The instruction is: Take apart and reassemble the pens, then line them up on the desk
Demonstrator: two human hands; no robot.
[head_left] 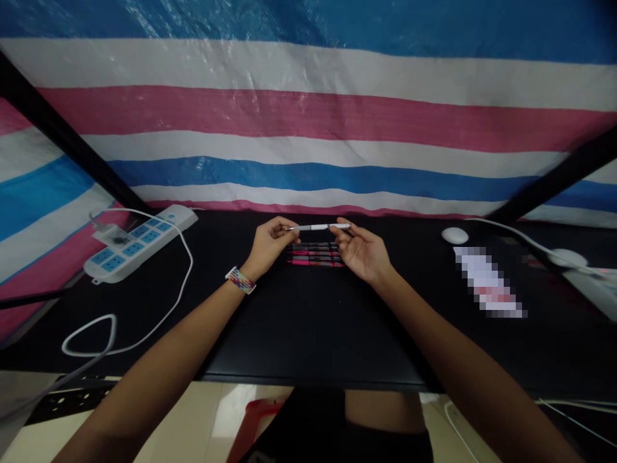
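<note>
A white and grey pen [315, 227] is held level between my two hands. My left hand [272, 243], with a colourful woven band at the wrist, pinches its left end. At the right end, the thumb and fingers of my right hand [361, 249] close on the white barrel. Just below the held pen, several pens [315, 258] with dark and pink-red barrels lie side by side on the black table [308, 328]; my right fingers partly cover their right ends.
A white power strip [139, 244] with a plugged-in adapter and looping white cable lies at the left. Toward the right are a white mouse [454, 236], a blurred-out paper [489, 283], another white rounded object [567, 258] and cables. A striped tarp [308, 116] hangs behind the table.
</note>
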